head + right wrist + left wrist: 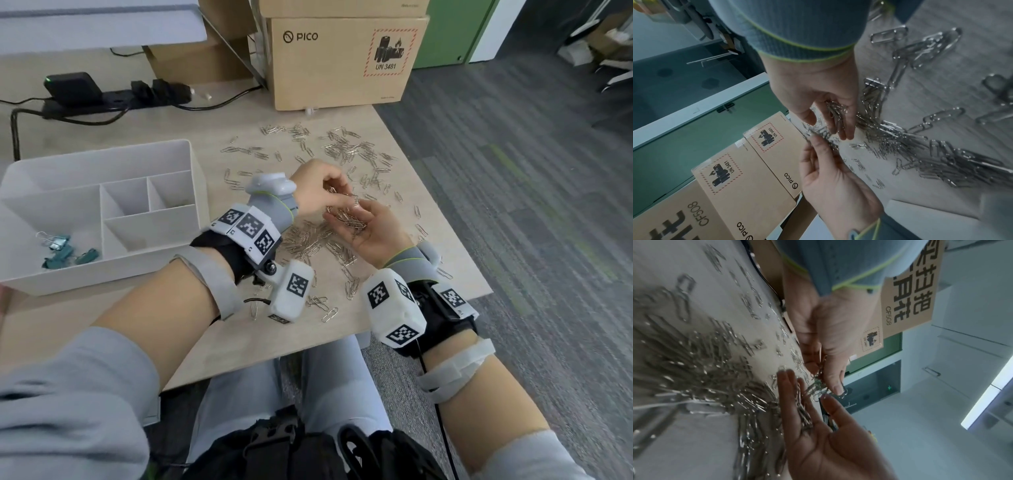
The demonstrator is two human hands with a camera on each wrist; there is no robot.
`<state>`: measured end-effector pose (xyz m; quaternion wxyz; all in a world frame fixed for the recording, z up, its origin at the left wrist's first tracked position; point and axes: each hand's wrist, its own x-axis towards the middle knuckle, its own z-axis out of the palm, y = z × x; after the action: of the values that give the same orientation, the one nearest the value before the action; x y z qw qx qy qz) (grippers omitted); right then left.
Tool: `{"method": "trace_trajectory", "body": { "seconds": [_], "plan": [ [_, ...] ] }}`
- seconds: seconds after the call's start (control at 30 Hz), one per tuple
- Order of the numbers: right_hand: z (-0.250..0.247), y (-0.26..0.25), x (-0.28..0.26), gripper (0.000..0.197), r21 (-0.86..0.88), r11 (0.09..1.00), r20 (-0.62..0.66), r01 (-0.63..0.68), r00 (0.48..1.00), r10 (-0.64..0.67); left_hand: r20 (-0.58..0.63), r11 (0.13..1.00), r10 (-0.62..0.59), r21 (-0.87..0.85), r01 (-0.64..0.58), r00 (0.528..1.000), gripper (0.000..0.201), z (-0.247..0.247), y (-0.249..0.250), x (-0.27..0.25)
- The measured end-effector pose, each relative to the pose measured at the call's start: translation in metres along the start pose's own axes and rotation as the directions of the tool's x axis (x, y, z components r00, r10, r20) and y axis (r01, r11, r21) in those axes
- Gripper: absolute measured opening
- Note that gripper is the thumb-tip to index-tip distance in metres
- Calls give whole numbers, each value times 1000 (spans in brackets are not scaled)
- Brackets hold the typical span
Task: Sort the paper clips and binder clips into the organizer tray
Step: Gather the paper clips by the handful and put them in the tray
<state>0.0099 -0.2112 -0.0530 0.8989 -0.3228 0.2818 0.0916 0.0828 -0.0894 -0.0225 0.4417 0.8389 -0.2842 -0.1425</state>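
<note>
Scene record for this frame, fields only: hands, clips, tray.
left hand: pinches paper clips over the right palm
right hand: palm up, carries that bunch
binder clips: teal, in the left compartment of the organizer tray
other compartments: no clips visible
loose clips: scattered on the table

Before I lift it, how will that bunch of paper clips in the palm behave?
The bunch lies loose in the right hand, so it will probably spill if tilted. Several clips look hooked together, so they may lift as a tangle. Thin wire: likely light, slippery.
</note>
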Motion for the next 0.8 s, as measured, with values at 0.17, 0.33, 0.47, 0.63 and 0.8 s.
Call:
{"method": "trace_trajectory", "body": {
  "seconds": [0.17,0.33,0.47,0.63,0.8],
  "plan": [
    [7,-9,0,29,54,998,35,13,999,-15,78,997,55,42,-58,995,13,13,12,10],
    [-2,-19,5,21,177,982,20,61,998,-66,-88,996,92,12,-91,992,14,14,16,20],
    [-11,-26,2,22,205,973,-33,103,995,-98,-176,990,-26,129,49,984,23,20,-2,29],
    [-14,-31,-6,18,164,974,-62,155,987,-147,52,951,-87,301,67,995,44,29,-10,26],
    [-14,-26,-12,15,141,977,-43,159,987,-155,114,895,-70,446,12,991,31,25,-13,18]
  ]
}}
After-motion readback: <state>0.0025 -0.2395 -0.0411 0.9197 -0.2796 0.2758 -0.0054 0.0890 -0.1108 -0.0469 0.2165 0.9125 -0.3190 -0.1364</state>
